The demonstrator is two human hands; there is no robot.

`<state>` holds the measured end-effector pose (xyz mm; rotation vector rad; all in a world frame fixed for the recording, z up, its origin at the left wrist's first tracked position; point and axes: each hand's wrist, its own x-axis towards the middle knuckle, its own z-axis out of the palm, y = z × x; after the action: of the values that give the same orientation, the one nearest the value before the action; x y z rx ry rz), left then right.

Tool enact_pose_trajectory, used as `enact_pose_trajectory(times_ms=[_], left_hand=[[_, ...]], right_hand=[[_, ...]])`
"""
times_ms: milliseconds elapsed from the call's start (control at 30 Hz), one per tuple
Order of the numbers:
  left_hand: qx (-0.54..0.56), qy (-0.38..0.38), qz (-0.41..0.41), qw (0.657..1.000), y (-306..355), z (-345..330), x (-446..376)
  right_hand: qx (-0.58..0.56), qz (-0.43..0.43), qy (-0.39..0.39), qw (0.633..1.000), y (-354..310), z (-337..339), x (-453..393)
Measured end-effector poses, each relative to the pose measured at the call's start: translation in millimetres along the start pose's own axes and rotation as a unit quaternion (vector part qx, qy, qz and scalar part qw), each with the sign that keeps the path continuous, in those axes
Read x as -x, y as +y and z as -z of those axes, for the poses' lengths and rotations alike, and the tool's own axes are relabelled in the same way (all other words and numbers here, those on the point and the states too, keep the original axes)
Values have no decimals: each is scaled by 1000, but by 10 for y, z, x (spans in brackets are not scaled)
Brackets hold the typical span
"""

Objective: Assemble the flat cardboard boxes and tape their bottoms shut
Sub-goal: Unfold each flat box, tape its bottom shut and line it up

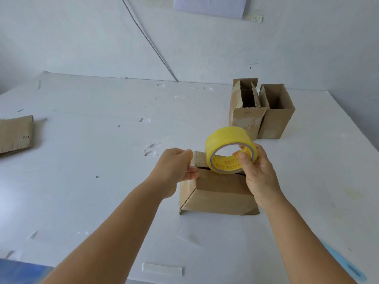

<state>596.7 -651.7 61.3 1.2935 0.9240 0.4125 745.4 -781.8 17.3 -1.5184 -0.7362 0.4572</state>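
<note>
Head view: I looked down over both bare forearms onto a white table (92, 160).
Box in hand: a cardboard box (219, 193) stood on the table just in front of me, its flaps turned up, a dark gap showing between them.
Left hand: my left hand (176, 167) had its fingers curled over the box's left upper edge, thumb and fingers pinching the flap there.
Right hand: my right hand (256, 173) held the yellow tape roll (229, 149); the fingers (245, 149) went through the core and the thumb pressed on the outer rim.
Tape roll: upright on edge, touching the top of the box over the flap gap; I could not tell whether any tape was stuck down.
Finished boxes: two open boxes (274, 111) stood side by side, touching, at the far right of the table, openings up.
Flat stock: flat cardboard (16, 133) lay at the left edge, well apart from my hands.
</note>
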Motion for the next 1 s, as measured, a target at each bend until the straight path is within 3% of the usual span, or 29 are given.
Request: enact_pose_trajectory(times_ms=[233,400,667,867,1000], left_hand=[[23,5,-30,999,-80,1,13],[80,39,-30,996,-138,89,4],[61,17,-16,998,-254,185,-12],[32,4,-19,999,-340,163,-54],[-1,1,-13,1000,-404,152,-93]], right_hand=[[50,15,-95,994,4,-9,7],[-36,19,25,999,25,76,-27],[-67,17,15,997,23,87,-21],[-112,12,88,990,20,75,-25],[-127,8,84,988,11,95,-21]])
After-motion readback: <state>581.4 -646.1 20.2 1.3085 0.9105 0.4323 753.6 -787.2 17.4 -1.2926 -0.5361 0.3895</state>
